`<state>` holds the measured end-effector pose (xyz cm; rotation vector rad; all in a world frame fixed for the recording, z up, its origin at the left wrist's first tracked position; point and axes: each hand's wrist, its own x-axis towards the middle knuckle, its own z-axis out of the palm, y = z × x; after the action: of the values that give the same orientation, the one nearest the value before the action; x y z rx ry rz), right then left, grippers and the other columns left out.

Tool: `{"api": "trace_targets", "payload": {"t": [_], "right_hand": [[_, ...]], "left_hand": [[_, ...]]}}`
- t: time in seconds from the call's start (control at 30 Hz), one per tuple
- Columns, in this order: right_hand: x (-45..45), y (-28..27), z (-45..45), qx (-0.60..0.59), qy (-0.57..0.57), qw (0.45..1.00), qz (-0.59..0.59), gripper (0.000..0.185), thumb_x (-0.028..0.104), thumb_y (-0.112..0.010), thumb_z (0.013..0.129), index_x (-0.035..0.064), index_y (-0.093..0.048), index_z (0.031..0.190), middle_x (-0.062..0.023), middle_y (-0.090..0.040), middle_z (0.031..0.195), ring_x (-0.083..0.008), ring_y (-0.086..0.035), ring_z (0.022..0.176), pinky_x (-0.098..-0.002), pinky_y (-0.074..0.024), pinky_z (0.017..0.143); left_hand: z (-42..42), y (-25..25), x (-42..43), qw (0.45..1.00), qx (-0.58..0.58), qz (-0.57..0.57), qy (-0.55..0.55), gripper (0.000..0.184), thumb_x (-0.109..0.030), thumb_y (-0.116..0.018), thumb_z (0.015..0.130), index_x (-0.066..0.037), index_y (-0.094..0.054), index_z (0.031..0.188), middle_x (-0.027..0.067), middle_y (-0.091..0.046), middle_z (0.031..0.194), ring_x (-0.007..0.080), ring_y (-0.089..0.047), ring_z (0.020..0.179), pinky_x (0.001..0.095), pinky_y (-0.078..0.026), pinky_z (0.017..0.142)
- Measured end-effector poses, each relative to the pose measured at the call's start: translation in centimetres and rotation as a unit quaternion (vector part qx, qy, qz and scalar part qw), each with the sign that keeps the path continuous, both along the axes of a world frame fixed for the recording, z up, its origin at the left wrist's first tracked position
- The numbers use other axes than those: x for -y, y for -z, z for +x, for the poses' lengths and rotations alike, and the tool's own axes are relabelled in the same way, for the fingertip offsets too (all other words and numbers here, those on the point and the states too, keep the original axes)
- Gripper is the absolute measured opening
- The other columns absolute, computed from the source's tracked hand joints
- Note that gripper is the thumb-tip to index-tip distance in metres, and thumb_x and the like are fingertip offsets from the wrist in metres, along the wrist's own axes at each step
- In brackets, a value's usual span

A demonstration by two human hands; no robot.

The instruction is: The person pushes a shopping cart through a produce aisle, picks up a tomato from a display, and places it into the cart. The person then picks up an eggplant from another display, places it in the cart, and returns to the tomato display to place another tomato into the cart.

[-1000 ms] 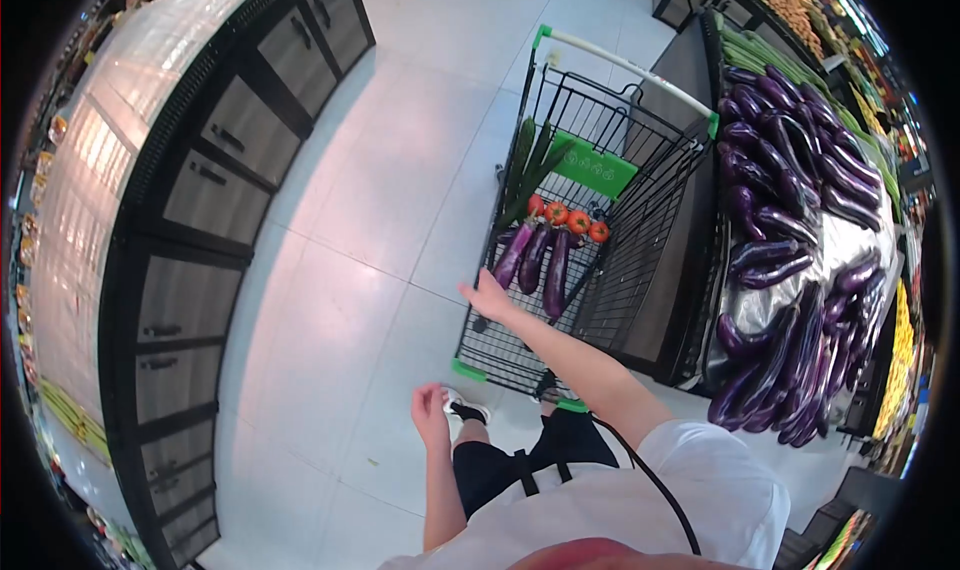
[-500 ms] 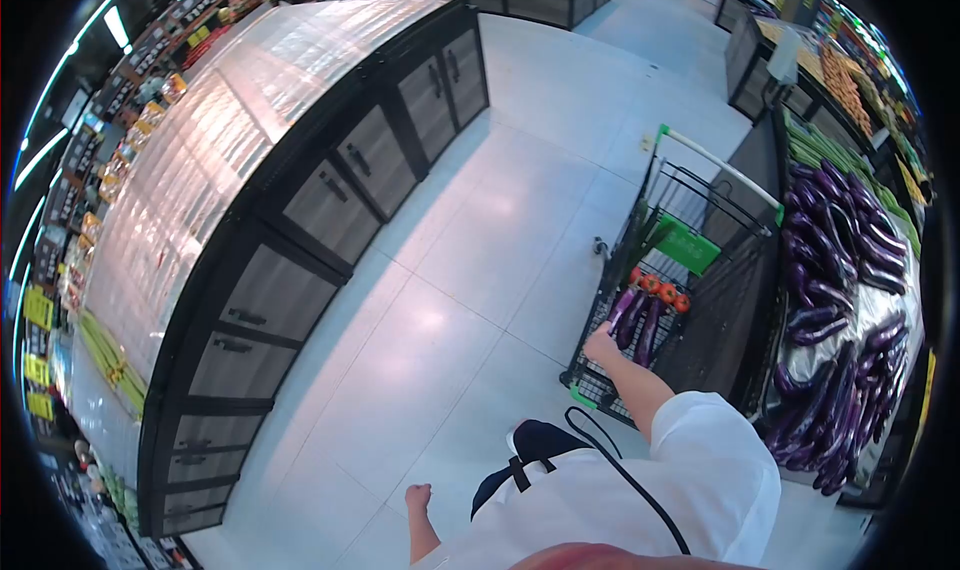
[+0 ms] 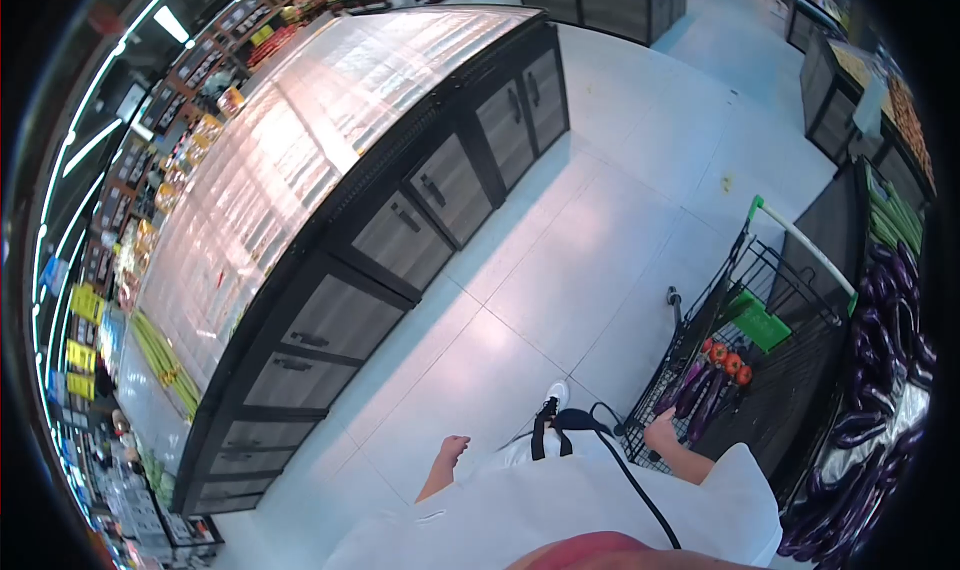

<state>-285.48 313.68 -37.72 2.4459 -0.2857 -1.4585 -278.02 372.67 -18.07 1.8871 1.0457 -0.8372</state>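
Note:
My right hand is closed at the near edge of a black wire shopping cart, right by the stem ends of the eggplants. Its fingertips are partly hidden. Several purple eggplants lie in the cart basket, with red tomatoes just beyond them. At the cart's far end are a pale handle with green ends and a green panel. Low in front of my body, my left hand hangs over the floor with its fingers curled and nothing visible in them.
A long cabinet counter with a sheet-covered top runs along the left. Piled eggplants fill a display stand on the right, beyond the cart. Green vegetables lie behind them. Pale tiled floor stretches between counter and cart.
The view has swung, so counter, cart and stand appear farther right and lower. The cart has come slightly nearer along the floor, my right hand staying at its edge. My left hand appears higher.

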Motion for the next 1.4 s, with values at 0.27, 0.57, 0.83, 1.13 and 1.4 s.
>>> {"api": "trace_targets", "payload": {"t": [0.27,0.57,0.83,1.13,1.4], "right_hand": [[-3.9,-10.9,0.0,0.237,0.425,0.859,0.159,0.079,0.018,-0.063,0.091,0.0025,-0.015,0.151,-0.0259,-0.070,0.095,-0.0405,-0.069,0.093,-0.0503,-0.0524,0.080],[3.1,-21.5,11.6,-0.069,0.717,0.668,0.187,0.050,0.046,-0.074,0.083,0.0030,-0.073,0.110,-0.0123,-0.076,0.105,-0.0251,-0.073,0.091,-0.0408,-0.0597,0.081],[19.7,-36.5,33.1,0.515,0.715,0.356,0.312,0.019,0.018,-0.063,0.098,0.0071,-0.068,0.112,-0.0016,-0.070,0.099,-0.0129,-0.069,0.089,-0.0281,-0.0568,0.073],[40.7,-29.1,41.2,0.578,0.626,0.334,-0.403,0.107,0.054,-0.074,0.084,-0.0137,-0.023,0.150,-0.0394,-0.030,0.150,-0.0528,-0.037,0.137,-0.0525,-0.0367,0.113],[45.9,-31.7,46.5,0.394,0.767,0.258,-0.435,0.072,0.032,-0.075,0.082,-0.0051,-0.045,0.136,-0.0451,-0.006,0.153,-0.0613,-0.029,0.134,-0.0567,-0.0453,0.104]], "left_hand": [[14.7,7.8,-5.4,0.995,-0.043,-0.085,0.019,0.038,-0.024,-0.066,0.088,-0.002,-0.065,0.118,0.0118,-0.070,0.101,0.0226,-0.065,0.085,0.0424,-0.053,0.077],[39.2,6.5,8.4,0.920,0.022,-0.177,0.350,0.032,-0.024,-0.065,0.091,-0.003,-0.064,0.115,0.0108,-0.070,0.098,0.0232,-0.067,0.086,0.0406,-0.056,0.076],[70.1,9.2,30.4,0.925,-0.191,-0.135,0.299,0.027,-0.025,-0.063,0.090,-0.008,-0.061,0.110,0.0121,-0.070,0.100,0.0251,-0.066,0.086,0.0461,-0.053,0.075],[94.7,-2.0,69.5,0.820,0.185,-0.286,0.461,0.020,-0.022,-0.063,0.095,-0.004,-0.066,0.103,0.0073,-0.070,0.092,0.0138,-0.065,0.080,0.0295,-0.052,0.067],[102.3,1.2,71.5,0.853,0.043,-0.171,0.491,0.025,-0.026,-0.061,0.096,-0.006,-0.063,0.111,0.0065,-0.070,0.096,0.0161,-0.066,0.085,0.0325,-0.054,0.071]]}}
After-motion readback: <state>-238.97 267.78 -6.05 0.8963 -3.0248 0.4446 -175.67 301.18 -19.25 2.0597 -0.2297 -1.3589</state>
